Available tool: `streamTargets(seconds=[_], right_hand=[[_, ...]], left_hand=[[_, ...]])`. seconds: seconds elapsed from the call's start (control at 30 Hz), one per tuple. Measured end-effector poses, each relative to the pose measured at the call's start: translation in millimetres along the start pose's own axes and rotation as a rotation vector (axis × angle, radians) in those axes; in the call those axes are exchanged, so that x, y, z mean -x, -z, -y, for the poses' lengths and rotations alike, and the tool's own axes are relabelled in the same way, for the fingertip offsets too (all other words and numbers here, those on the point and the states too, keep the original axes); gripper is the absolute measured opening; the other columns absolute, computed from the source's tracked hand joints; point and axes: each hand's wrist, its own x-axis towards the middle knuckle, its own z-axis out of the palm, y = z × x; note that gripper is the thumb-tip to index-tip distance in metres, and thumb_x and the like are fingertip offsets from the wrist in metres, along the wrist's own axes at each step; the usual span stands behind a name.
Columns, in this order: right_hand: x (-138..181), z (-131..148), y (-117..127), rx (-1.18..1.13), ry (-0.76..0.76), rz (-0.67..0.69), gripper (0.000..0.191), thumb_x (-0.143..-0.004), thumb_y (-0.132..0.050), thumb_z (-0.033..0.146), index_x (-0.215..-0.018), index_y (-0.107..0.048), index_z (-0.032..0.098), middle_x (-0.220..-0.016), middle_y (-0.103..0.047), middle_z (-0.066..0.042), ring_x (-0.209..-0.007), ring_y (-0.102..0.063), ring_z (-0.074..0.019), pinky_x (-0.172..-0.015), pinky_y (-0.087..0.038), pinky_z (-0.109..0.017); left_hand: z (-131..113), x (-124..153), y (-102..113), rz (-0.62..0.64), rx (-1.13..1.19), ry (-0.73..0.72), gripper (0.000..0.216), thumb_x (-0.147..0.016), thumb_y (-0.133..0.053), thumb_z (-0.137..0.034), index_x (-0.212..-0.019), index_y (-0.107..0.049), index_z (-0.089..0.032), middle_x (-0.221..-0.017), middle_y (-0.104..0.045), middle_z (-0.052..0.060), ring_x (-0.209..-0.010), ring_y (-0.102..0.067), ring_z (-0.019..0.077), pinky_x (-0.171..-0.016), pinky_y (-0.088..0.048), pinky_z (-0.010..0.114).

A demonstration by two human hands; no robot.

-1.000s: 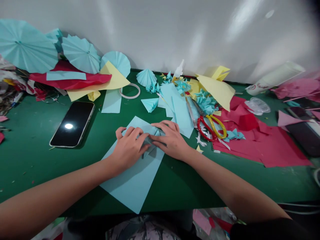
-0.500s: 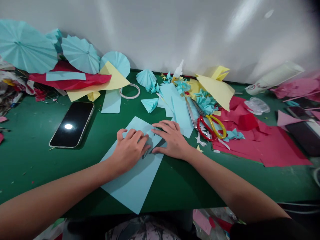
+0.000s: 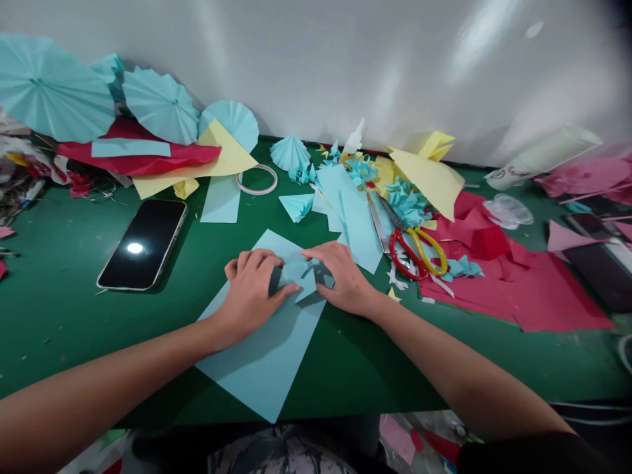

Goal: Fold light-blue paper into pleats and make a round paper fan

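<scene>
A small folded piece of light blue paper [image 3: 305, 284] is between my two hands, over a larger light blue sheet [image 3: 261, 359] lying flat on the green table. My left hand [image 3: 249, 289] grips its left side, the thumb in front and the fingers curled behind. At its right side, my right hand [image 3: 345, 280] pinches the edge between thumb and fingers. The piece's creases are partly covered by my fingers. Beyond the hands lies a small pleated blue paper fan [image 3: 296, 207].
A phone [image 3: 143, 243] lies to the left, below a tape roll [image 3: 257, 180]. Red and yellow handled scissors [image 3: 417, 250] rest at right beside red paper [image 3: 543, 289]. Blue paper strips [image 3: 358, 217] and a glue bottle [image 3: 354, 137] are farther back. Pleated blue discs [image 3: 54, 89] lean against the wall.
The small folded paper has been lifted and turned. My left thumb has come to its front, and my right fingers, spread flat before, have closed on its right edge.
</scene>
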Motion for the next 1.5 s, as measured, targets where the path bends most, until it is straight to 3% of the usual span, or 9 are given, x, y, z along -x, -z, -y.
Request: streamTargets(seconds=[0.13, 0.3, 0.47, 0.57, 0.67, 0.93, 1.23, 1.37, 1.5], right_hand=[[-0.9, 3.9, 0.2, -0.078, 0.071, -0.168, 0.044, -0.078, -0.051, 0.012, -0.119, -0.041, 0.025, -0.1, -0.057, -0.006, -0.096, -0.053, -0.0212, -0.08, -0.043, -0.038], [-1.6, 8.0, -1.3, -0.232, 0.07, -0.446, 0.057, -0.071, -0.065, 0.028, -0.12, -0.037, 0.026, -0.103, -0.05, -0.008, -0.092, -0.051, -0.0212, -0.074, -0.047, -0.037], [-0.6, 15.8, -1.5, -0.237, 0.186, -0.372, 0.032, -0.076, -0.061, 0.021, -0.104, -0.046, 0.024, -0.084, -0.058, -0.003, -0.079, -0.055, -0.0166, -0.072, -0.043, -0.034], [0.0, 20.9, 1.1, -0.146, 0.302, -0.342, 0.014, -0.08, -0.054, 0.012, -0.089, -0.05, 0.022, -0.075, -0.06, 0.0, -0.072, -0.055, -0.0136, -0.07, -0.04, -0.033], [1.7, 22.9, 3.5, -0.074, 0.335, -0.312, 0.013, -0.083, -0.05, 0.012, -0.086, -0.052, 0.024, -0.076, -0.062, 0.001, -0.072, -0.055, -0.0129, -0.072, -0.039, -0.033], [6.6, 18.7, 2.5, -0.073, 0.316, -0.262, 0.009, -0.085, -0.049, 0.019, -0.082, -0.057, 0.024, -0.115, -0.058, -0.005, -0.095, -0.054, -0.0166, -0.078, -0.043, -0.035], [4.3, 20.2, 1.0, -0.101, 0.341, -0.325, 0.008, -0.083, -0.052, 0.016, -0.083, -0.049, 0.024, -0.092, -0.064, -0.005, -0.081, -0.056, -0.0155, -0.069, -0.045, -0.033], [4.1, 22.8, -1.1, -0.265, 0.249, -0.348, 0.012, -0.081, -0.055, 0.015, -0.087, -0.048, 0.024, -0.084, -0.064, -0.004, -0.077, -0.058, -0.0142, -0.068, -0.048, -0.031], [3.6, 25.9, -4.3, -0.482, 0.016, -0.306, 0.009, -0.081, -0.057, 0.023, -0.088, -0.051, 0.022, -0.073, -0.061, -0.001, -0.065, -0.057, -0.0115, -0.06, -0.048, -0.026]], left_hand=[[-1.5, -0.8, 4.2, -0.027, 0.136, -0.045, 0.017, -0.081, -0.059, -0.033, -0.081, -0.05, -0.019, -0.098, -0.061, 0.003, -0.095, -0.052, 0.0221, -0.079, -0.029, 0.037], [-4.0, 0.0, 13.5, -0.306, 0.228, -0.267, 0.009, -0.079, -0.06, -0.017, -0.073, -0.054, -0.021, -0.086, -0.061, -0.001, -0.086, -0.056, 0.0171, -0.081, -0.029, 0.037], [-6.2, -0.1, 17.7, -0.436, 0.262, -0.462, 0.019, -0.076, -0.058, -0.004, -0.071, -0.055, -0.022, -0.078, -0.061, -0.003, -0.075, -0.057, 0.0123, -0.08, -0.03, 0.036], [-6.2, -0.2, 17.6, -0.44, 0.246, -0.517, 0.022, -0.078, -0.05, -0.001, -0.07, -0.054, -0.021, -0.077, -0.063, -0.003, -0.075, -0.061, 0.0111, -0.086, -0.029, 0.038], [-4.5, 0.7, 16.9, -0.419, 0.241, -0.533, 0.023, -0.08, -0.045, -0.003, -0.071, -0.053, -0.022, -0.081, -0.066, -0.003, -0.079, -0.064, 0.0113, -0.092, -0.028, 0.039], [-1.2, 2.7, 14.7, -0.332, 0.226, -0.533, 0.02, -0.084, -0.043, -0.011, -0.073, -0.055, -0.024, -0.092, -0.071, -0.003, -0.088, -0.065, 0.0116, -0.101, -0.025, 0.038], [0.9, 6.0, 14.8, -0.329, 0.227, -0.601, 0.025, -0.08, -0.044, -0.003, -0.085, -0.055, -0.025, -0.098, -0.069, 0.0, -0.091, -0.065, 0.0115, -0.102, -0.025, 0.04], [0.1, 5.1, 14.4, -0.313, 0.276, -0.575, 0.025, -0.08, -0.044, -0.004, -0.088, -0.055, -0.025, -0.09, -0.07, -0.003, -0.086, -0.065, 0.0117, -0.101, -0.027, 0.039], [-2.3, 2.9, 13.0, -0.23, 0.336, -0.39, 0.013, -0.081, -0.049, -0.014, -0.087, -0.056, -0.023, -0.08, -0.069, -0.003, -0.074, -0.064, 0.0126, -0.092, -0.038, 0.036]])
